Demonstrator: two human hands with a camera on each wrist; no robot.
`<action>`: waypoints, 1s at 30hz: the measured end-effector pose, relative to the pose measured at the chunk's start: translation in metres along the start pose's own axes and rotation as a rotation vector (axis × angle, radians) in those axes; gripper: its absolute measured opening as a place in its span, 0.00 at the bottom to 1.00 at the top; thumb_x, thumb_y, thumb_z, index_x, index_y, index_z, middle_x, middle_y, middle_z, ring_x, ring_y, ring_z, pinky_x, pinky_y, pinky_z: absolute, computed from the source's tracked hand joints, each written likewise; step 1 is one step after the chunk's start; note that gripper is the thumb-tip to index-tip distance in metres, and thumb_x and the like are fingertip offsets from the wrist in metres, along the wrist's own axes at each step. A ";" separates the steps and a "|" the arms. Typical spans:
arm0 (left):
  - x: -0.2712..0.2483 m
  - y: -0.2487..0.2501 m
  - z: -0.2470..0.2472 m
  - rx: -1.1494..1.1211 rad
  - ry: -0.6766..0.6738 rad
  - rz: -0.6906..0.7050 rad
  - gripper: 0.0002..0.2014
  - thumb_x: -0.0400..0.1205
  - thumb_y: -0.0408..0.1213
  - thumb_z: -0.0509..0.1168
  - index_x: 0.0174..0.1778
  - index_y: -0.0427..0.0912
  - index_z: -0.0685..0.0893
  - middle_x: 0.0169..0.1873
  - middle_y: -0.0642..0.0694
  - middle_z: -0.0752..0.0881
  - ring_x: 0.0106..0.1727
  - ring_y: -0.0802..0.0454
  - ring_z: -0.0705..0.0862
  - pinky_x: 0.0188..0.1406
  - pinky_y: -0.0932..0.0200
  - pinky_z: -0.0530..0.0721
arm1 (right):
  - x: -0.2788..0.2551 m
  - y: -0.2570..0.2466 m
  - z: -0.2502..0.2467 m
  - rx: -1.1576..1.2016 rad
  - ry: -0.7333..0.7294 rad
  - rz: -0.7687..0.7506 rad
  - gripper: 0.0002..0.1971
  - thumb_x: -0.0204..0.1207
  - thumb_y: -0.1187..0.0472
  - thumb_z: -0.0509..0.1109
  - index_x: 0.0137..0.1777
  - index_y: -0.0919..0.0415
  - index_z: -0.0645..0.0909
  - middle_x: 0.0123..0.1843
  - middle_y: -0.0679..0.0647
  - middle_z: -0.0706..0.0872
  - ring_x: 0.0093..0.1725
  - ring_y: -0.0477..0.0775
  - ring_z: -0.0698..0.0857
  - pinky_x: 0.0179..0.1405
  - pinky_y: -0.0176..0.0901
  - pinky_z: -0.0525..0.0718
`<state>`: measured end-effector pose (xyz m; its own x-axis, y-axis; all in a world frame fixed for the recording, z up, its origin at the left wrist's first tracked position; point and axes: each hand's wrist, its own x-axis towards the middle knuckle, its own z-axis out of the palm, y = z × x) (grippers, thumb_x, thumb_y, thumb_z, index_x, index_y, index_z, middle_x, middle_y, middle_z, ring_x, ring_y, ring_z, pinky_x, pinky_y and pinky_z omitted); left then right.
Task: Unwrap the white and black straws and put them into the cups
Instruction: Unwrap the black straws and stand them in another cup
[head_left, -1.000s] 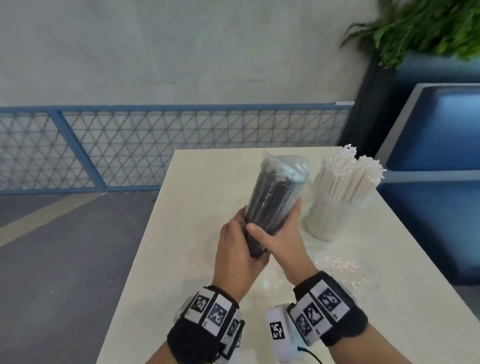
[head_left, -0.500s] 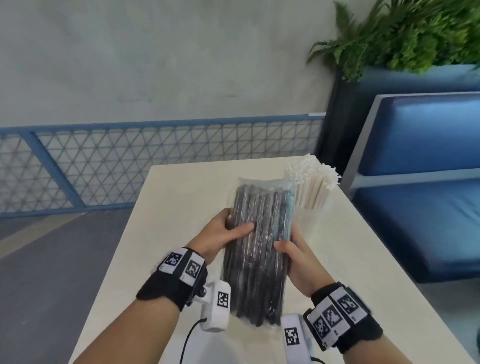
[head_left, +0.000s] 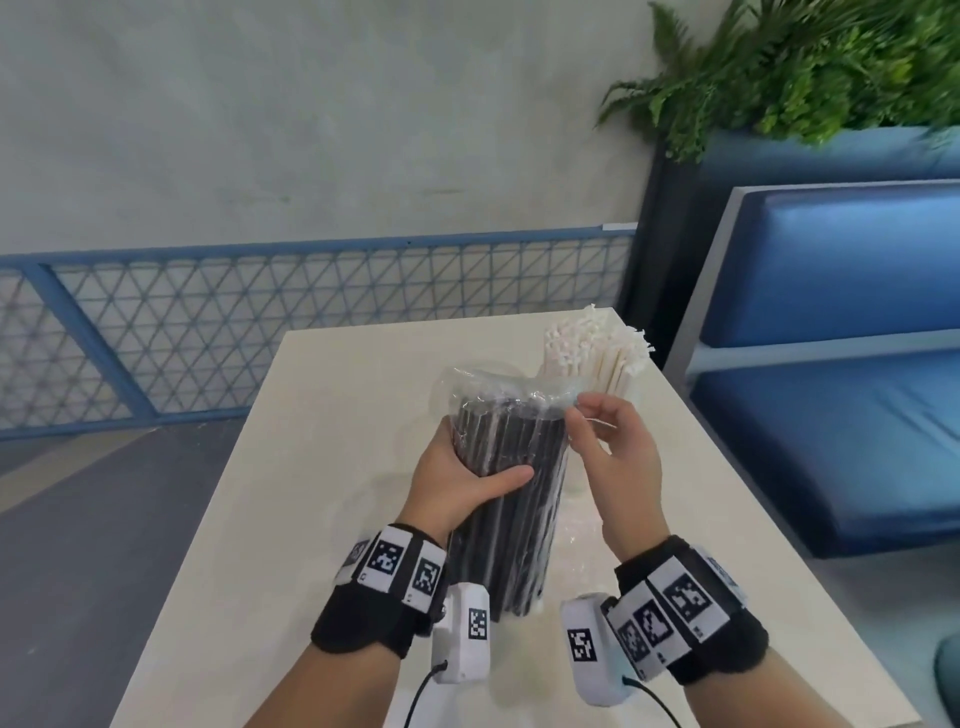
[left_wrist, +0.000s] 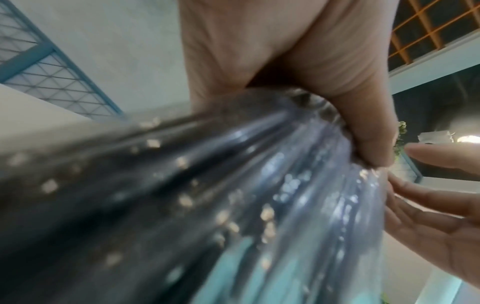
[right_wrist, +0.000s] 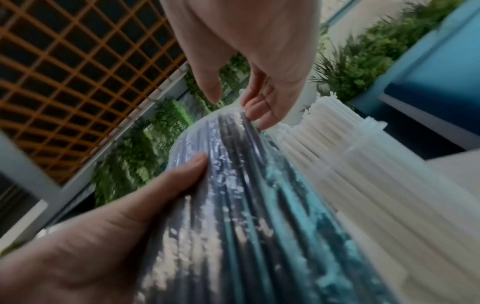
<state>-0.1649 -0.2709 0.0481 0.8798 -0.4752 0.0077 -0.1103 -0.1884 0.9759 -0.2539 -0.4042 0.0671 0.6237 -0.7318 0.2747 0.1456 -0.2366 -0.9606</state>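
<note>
A pack of black straws (head_left: 511, 467) in clear plastic wrap stands upright over the cream table (head_left: 332, 467). My left hand (head_left: 467, 478) grips its middle, thumb across the front. My right hand (head_left: 582, 415) pinches the wrap's loose top edge at the right corner. In the right wrist view the thumb and fingers of that hand (right_wrist: 231, 100) meet at the top of the pack (right_wrist: 246, 195). The left wrist view is filled by the blurred pack (left_wrist: 207, 185). White straws (head_left: 597, 353) stand in a clear cup (right_wrist: 371, 131) just behind, the cup mostly hidden in the head view.
Crumpled clear plastic (head_left: 576, 551) lies on the table under my right wrist. A blue bench (head_left: 831, 415) runs along the table's right side, with a plant (head_left: 805, 62) behind it. A blue mesh fence (head_left: 260, 338) stands beyond the far edge.
Both hands held the pack by its sides before. Now the left hand alone grips it, and the right hand has moved up to the wrap's top edge.
</note>
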 end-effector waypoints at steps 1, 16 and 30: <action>0.000 0.001 0.001 0.032 0.016 0.028 0.34 0.60 0.44 0.83 0.59 0.56 0.74 0.52 0.60 0.85 0.54 0.65 0.84 0.53 0.66 0.80 | 0.001 0.000 0.000 0.034 -0.009 0.050 0.08 0.75 0.58 0.71 0.52 0.58 0.81 0.47 0.51 0.86 0.46 0.45 0.85 0.50 0.41 0.84; 0.008 -0.008 -0.011 0.366 0.153 0.194 0.37 0.56 0.53 0.81 0.59 0.49 0.74 0.53 0.51 0.80 0.56 0.51 0.81 0.57 0.48 0.83 | 0.016 -0.012 0.005 0.331 -0.223 0.444 0.09 0.82 0.62 0.60 0.48 0.69 0.78 0.42 0.60 0.81 0.45 0.53 0.82 0.48 0.42 0.88; 0.015 -0.008 -0.023 0.381 0.131 0.149 0.37 0.56 0.52 0.82 0.57 0.51 0.73 0.54 0.51 0.81 0.56 0.52 0.81 0.58 0.48 0.83 | 0.008 0.008 0.012 -0.615 -0.143 -0.614 0.24 0.64 0.60 0.79 0.60 0.50 0.77 0.68 0.52 0.66 0.64 0.54 0.72 0.69 0.39 0.69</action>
<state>-0.1406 -0.2566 0.0456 0.8899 -0.4125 0.1947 -0.3822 -0.4414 0.8118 -0.2384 -0.4045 0.0609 0.6672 -0.2855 0.6880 0.0730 -0.8941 -0.4418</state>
